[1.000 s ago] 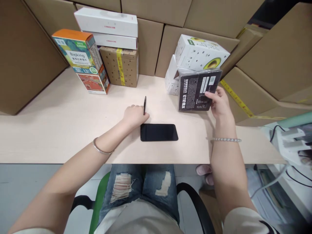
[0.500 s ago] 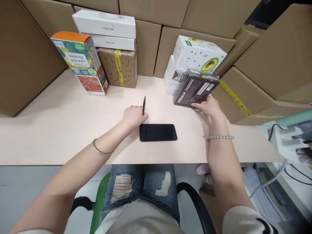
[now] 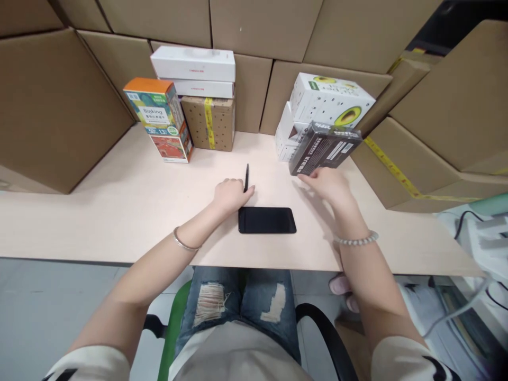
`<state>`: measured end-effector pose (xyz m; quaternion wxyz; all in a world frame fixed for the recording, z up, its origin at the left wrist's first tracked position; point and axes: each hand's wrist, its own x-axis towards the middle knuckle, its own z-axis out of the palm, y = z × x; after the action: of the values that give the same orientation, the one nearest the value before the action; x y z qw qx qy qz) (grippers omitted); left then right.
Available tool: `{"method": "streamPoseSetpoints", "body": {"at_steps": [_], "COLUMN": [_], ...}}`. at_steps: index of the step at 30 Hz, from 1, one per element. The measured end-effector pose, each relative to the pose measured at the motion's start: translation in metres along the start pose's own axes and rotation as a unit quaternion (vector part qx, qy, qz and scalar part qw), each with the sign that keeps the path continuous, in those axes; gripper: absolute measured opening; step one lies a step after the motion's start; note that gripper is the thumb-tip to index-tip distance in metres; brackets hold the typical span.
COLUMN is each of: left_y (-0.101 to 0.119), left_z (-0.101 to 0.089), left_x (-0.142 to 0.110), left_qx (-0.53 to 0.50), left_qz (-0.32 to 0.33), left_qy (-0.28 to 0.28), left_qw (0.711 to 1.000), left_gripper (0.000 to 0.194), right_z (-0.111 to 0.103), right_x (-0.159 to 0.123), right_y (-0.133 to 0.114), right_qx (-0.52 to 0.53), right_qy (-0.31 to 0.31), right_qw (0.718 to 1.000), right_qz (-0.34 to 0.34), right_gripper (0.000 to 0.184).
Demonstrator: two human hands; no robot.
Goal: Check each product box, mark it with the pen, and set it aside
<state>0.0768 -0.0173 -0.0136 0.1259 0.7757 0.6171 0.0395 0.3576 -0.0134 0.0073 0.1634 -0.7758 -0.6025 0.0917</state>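
My left hand rests on the table with its fingers curled around the lower end of a black pen, whose tip points away from me. Just in front of my left thumb lies a black smartphone, screen dark. On the right, my right hand is closed at the lower front edge of a thin dark grey box with white print. That box tilts back against white boxes; some of my right fingertips are hidden. Behind it stand a white avocado-print box and a white spotted box under it.
At the back left stand an orange-topped Binking box, a brown taped carton and two flat white boxes on top of it. Large cardboard boxes wall the table at the back and sides. White power equipment with cables sits far right.
The view has shifted, so everything appears further right and lower. My right hand has slid left along the dark box's lower edge. My left hand stays at the pen.
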Motion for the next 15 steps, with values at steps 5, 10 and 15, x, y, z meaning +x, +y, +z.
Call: {"method": "streamPoseSetpoints", "body": {"at_steps": [5, 10, 15], "left_y": [0.002, 0.001, 0.001], "left_z": [0.0, 0.001, 0.005], "left_x": [-0.003, -0.002, -0.001], "left_qx": [-0.04, -0.087, -0.104], "left_qz": [0.003, 0.003, 0.008], "left_qy": [0.09, 0.131, 0.122], "left_qw": [0.995, 0.988, 0.987], "left_gripper": [0.038, 0.027, 0.023], "right_z": [0.005, 0.005, -0.006], "right_x": [-0.001, 0.054, 0.13], "right_y": [-0.091, -0.173, -0.24], "right_qx": [0.11, 0.165, 0.367], "right_qy": [-0.028, 0.059, -0.001], "right_qw": [0.981, 0.95, 0.928], "right_qz": [-0.154, -0.258, -0.062], "right_gripper": [0.022, 0.063, 0.062]}}
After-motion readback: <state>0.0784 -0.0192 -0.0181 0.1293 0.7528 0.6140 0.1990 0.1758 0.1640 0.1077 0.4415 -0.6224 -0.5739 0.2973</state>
